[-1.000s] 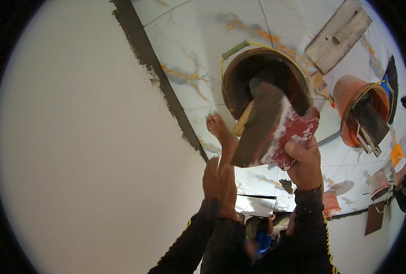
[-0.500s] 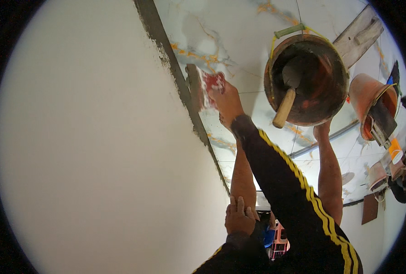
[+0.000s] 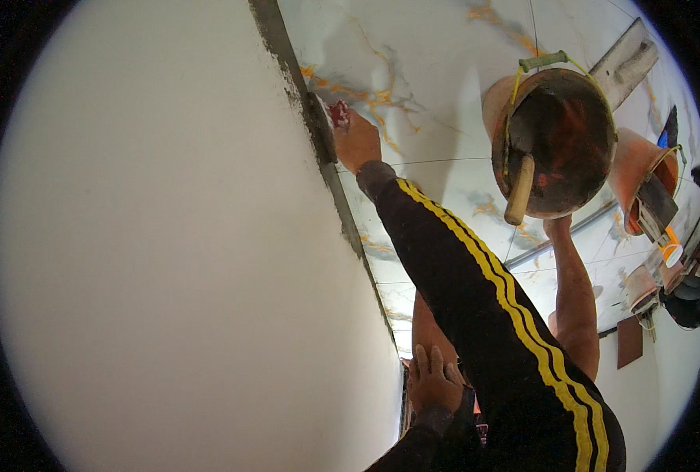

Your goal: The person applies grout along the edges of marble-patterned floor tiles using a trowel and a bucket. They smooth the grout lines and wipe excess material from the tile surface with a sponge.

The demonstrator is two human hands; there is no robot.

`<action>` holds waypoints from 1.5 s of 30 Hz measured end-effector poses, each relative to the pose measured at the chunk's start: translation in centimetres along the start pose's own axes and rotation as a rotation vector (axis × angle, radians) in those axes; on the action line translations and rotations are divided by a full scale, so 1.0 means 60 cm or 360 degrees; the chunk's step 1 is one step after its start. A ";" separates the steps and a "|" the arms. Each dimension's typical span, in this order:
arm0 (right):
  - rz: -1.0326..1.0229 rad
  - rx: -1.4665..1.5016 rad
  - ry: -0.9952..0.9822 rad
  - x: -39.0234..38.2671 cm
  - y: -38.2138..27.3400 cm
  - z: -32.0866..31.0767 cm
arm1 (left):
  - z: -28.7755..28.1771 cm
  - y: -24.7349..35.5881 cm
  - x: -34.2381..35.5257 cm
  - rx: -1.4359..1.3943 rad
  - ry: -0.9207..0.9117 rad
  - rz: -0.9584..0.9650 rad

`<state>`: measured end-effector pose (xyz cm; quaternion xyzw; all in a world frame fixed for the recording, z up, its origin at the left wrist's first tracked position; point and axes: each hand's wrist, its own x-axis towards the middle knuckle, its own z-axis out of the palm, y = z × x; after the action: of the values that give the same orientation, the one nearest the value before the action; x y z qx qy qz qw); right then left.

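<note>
My right hand (image 3: 358,140) grips a red, white-smeared flat spreader (image 3: 336,112), its dark edge at the grey mortar strip (image 3: 277,40) where the white wall (image 3: 153,236) meets the floor. My left hand (image 3: 434,380) lies with fingers extended and slightly apart on my bare leg (image 3: 430,322). Right of my right hand, a dark-lined bucket (image 3: 566,134) with a green-gripped handle stands on marbled white tiles (image 3: 436,79). A wooden tool handle (image 3: 520,189) sticks out of it; the rest of that tool is lost in the dark inside.
A second orange bucket (image 3: 633,161) holding flat tools stands at the right, near a weathered board (image 3: 621,67) and a long straight bar (image 3: 594,220). Further along are small buckets (image 3: 641,287) and a brown panel (image 3: 630,342). My other leg (image 3: 574,315) is beside the large bucket.
My right hand has swung left with the spreader, from over the bucket to the mortar strip, then slightly further up along it. My left hand has settled on my leg.
</note>
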<state>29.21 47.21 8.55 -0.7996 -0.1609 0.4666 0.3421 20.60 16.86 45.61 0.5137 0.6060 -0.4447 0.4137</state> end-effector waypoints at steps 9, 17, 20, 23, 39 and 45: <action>-0.0429 0.0226 -0.0041 -0.099 -0.042 -0.060 | -0.035 0.014 0.002 0.0066 0.0004 0.0043; -0.0077 0.0078 0.0036 0.006 0.037 -0.037 | -0.023 0.003 0.004 0.0040 -0.0033 0.0058; 0.0014 0.0098 0.0052 0.021 0.044 -0.018 | -0.013 -0.009 0.005 0.0327 0.0215 0.0209; -0.0031 0.0066 0.0065 0.020 0.051 -0.013 | -0.005 -0.016 0.006 0.0501 0.0380 0.0289; -0.0001 0.0136 -0.0097 -0.056 0.049 -0.070 | -0.033 0.008 0.001 0.0224 0.0089 0.0146; 0.0033 -0.0075 -0.0324 -0.098 0.107 -0.065 | -0.028 0.002 0.005 0.0156 0.0134 0.0198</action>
<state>29.14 37.70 9.13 -0.7576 -0.1975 0.5450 0.3001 20.59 18.55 45.74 0.5882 0.5671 -0.4253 0.3891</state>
